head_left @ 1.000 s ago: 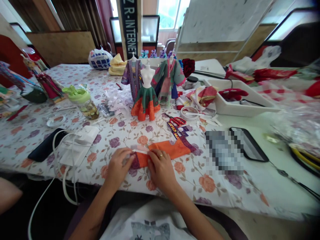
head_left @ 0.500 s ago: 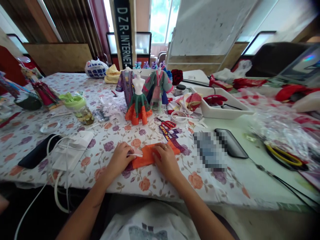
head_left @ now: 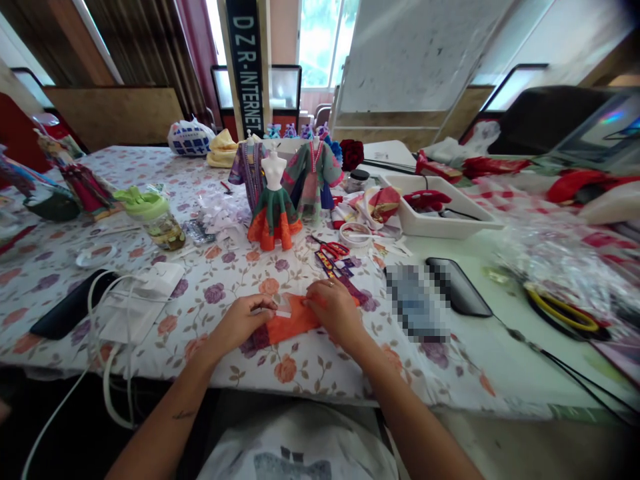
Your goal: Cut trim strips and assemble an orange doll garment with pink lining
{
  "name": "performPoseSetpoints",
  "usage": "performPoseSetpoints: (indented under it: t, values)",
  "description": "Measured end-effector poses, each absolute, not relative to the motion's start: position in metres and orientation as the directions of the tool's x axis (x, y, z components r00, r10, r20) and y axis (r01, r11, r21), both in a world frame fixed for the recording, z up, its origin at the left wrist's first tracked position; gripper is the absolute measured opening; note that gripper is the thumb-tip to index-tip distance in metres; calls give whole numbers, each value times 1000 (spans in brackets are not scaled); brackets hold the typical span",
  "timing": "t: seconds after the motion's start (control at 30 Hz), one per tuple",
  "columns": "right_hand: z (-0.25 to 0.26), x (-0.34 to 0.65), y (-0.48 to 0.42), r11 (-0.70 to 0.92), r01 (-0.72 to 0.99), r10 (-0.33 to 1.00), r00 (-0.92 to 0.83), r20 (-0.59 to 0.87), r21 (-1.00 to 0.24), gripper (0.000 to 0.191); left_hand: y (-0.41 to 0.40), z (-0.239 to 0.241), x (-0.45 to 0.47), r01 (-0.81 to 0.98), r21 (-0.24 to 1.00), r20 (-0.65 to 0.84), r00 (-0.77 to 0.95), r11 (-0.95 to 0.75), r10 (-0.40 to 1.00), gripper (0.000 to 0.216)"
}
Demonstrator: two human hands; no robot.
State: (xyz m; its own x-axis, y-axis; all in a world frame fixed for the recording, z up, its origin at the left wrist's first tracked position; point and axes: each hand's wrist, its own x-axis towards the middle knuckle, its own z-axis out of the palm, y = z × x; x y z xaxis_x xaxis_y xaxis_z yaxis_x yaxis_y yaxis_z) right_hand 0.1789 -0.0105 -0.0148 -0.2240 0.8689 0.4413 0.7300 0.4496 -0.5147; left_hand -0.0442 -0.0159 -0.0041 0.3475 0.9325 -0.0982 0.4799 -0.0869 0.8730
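Observation:
An orange piece of cloth (head_left: 295,325) with purple patterned ends lies on the flowered tablecloth in front of me. My left hand (head_left: 249,321) is at its left end, thumb and fingers pinching a small whitish strip (head_left: 283,309) that lies over the cloth; its material is unclear. On the cloth's right part is my right hand (head_left: 334,308), a ring on one finger, its bent fingers gripping the fabric near the upper edge. Just beyond are red-handled scissors (head_left: 334,249) and a purple-and-yellow patterned strip (head_left: 327,265). A small mannequin (head_left: 274,200) wears a green and orange skirt.
Left are a white power strip (head_left: 145,303) with cables, a dark phone (head_left: 73,303) and a green-lidded jar (head_left: 150,217). Right are another phone (head_left: 460,287) with a lanyard and a white tray (head_left: 445,223). Two more dressed mannequins stand behind the skirted one.
My left hand has drawn back slightly left, with the whitish strip now turned and showing more. The right hand's fingers have bent closer together on the cloth. The view has shifted slightly.

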Motion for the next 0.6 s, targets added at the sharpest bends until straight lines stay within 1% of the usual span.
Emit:
performPoseSetpoints:
  t: [0.07,0.13,0.27,0.4,0.5,0.6]
  values:
    - [-5,187,-21,488,662,851,-216,478,-569,9,-15,-2,-42,428,901,-107,361,-63,926,20]
    - [3,195,-31,521,613,843,-258,472,-594,12,-17,-1,-41,396,918,-135,385,-32,913,20]
    - [1,206,-45,495,612,869,-329,370,-617,19,-20,2,-39,420,908,-229,506,-5,831,22]
    - [-13,206,-48,479,599,876,-375,304,-642,24,-17,5,-36,508,850,-242,613,-140,752,26]
    - [-18,202,-47,504,566,860,-401,316,-652,19,-10,7,-30,546,808,-261,669,-222,695,23]
    - [-16,199,-44,526,542,848,-399,350,-655,12,-3,9,-22,596,767,-322,678,-238,660,23]
